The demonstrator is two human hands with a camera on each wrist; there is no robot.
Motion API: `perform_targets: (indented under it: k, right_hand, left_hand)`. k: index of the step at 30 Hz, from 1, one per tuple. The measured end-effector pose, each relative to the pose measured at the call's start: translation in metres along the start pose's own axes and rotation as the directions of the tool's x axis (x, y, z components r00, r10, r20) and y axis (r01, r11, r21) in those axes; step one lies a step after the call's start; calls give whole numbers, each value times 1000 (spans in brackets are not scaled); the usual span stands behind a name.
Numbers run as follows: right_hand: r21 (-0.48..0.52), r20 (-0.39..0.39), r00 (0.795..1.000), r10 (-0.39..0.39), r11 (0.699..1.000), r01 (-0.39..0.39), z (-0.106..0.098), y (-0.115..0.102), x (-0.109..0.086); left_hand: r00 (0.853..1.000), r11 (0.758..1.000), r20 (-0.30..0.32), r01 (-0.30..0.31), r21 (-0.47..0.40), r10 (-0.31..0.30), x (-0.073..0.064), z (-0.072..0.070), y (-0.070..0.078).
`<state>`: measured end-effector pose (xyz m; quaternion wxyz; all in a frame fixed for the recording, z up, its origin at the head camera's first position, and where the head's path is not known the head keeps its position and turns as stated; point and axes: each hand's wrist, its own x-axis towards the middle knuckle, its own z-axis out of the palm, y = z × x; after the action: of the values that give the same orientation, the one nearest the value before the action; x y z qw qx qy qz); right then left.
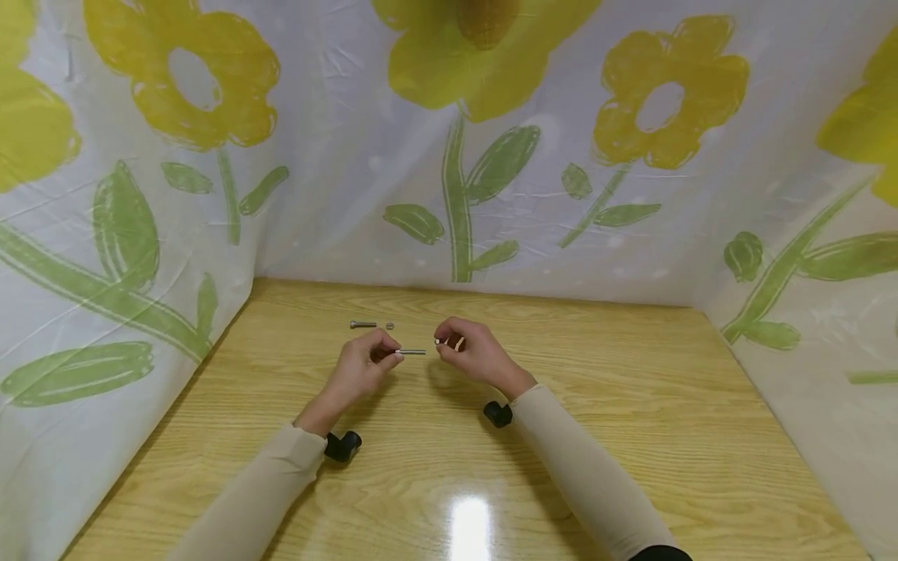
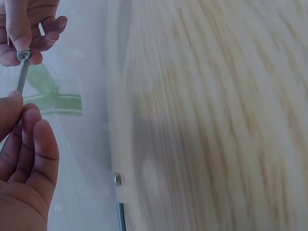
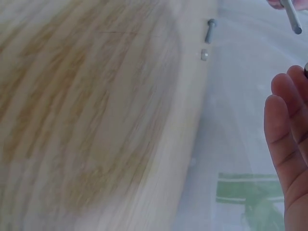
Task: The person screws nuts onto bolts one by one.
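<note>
My left hand (image 1: 362, 365) pinches a metal bolt (image 1: 414, 352) near one end, its threaded shank pointing right. Facing it, my right hand (image 1: 477, 352) pinches a small nut (image 2: 23, 55) between thumb and fingers. In the head view a short gap separates the bolt's tip from the nut. The left wrist view shows the nut's hole turned toward the bolt; there the two overlap, and whether they touch I cannot tell. Only the nut's edge appears in the right wrist view, and the bolt's head is hidden by the left fingers.
Behind the left hand, a second bolt (image 1: 363, 324) lies on the wooden table (image 1: 631, 436), with a loose nut (image 1: 390, 326) just right of it. Flower-printed cloth (image 1: 337, 202) hangs along the back and sides. Black wrist devices (image 1: 343, 446) sit below both wrists.
</note>
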<state>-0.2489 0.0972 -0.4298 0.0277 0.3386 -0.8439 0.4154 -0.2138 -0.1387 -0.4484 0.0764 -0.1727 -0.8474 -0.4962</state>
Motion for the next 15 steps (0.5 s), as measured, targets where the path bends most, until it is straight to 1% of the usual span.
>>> perform_targets:
  k: [8, 11, 15]
  right_hand:
    - [27, -34, 999, -11, 1000, 12, -4, 0, -10]
    - [31, -52, 998, -18, 999, 20, -6, 0, -14]
    - [39, -73, 997, -15, 999, 18, -8, -1, -19]
  left_hand:
    - [1000, 998, -5, -15, -53, 15, -1, 8, 7]
    - [1000, 997, 1, -27, -69, 27, -1, 12, 10]
    - [1000, 995, 9, -25, -94, 26, -2, 17, 14]
